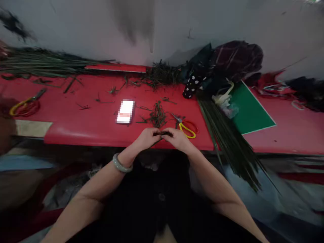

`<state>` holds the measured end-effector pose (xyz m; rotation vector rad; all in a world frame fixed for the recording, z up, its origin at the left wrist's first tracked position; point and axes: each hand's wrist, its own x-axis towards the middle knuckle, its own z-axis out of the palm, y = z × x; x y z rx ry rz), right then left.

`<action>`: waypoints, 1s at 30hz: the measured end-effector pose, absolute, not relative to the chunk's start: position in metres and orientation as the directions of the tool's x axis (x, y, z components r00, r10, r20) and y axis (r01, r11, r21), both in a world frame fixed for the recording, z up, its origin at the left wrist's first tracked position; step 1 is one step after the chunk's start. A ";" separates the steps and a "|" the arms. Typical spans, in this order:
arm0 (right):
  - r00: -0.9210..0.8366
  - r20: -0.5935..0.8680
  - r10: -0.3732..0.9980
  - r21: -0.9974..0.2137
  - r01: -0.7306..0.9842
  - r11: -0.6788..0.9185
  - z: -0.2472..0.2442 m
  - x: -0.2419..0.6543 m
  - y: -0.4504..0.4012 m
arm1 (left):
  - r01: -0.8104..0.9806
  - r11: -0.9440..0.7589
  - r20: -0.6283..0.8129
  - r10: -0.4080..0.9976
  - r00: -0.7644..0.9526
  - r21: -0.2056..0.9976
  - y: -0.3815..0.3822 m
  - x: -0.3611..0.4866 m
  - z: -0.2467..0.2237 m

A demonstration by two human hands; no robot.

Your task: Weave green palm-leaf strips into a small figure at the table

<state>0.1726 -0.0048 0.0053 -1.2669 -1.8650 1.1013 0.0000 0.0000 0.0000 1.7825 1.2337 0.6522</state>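
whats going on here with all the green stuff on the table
A person at a red table pinches a dark green strip between the left hand and right hand. Yellow scissors and cut bits lie just beyond, with a bundle of long leaves on the right.

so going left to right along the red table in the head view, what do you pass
scissors with yellow and red handles → white blurred card → pile of green cuttings, with the left hand and right hand pinching a dark strip in front of it → second scissors → bundle of long green leaves → green board
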 end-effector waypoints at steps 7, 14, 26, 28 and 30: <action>-0.234 -0.201 0.951 -0.977 -0.023 -0.212 -0.006 0.176 -0.005 | 0.556 -0.440 0.360 0.898 0.255 0.705 -0.020 -0.006 0.027; 0.120 -0.225 0.967 -0.793 -0.599 -0.110 -0.010 0.183 -0.003 | 0.336 -0.591 0.498 0.804 0.325 0.733 -0.044 0.007 0.053; 0.124 -0.205 0.971 -0.966 -0.188 -0.180 -0.053 0.147 -0.045 | 0.209 0.084 -0.125 0.974 0.189 0.974 -0.002 0.030 -0.029; 0.078 -0.176 0.981 -0.984 -0.018 -0.176 -0.063 0.149 -0.045 | 0.237 0.117 -0.163 0.969 0.184 0.964 -0.003 0.027 -0.037; 0.016 -0.164 0.986 -0.978 0.126 -0.164 -0.069 0.153 -0.042 | 0.261 0.131 -0.189 0.960 0.209 0.956 -0.003 0.023 -0.044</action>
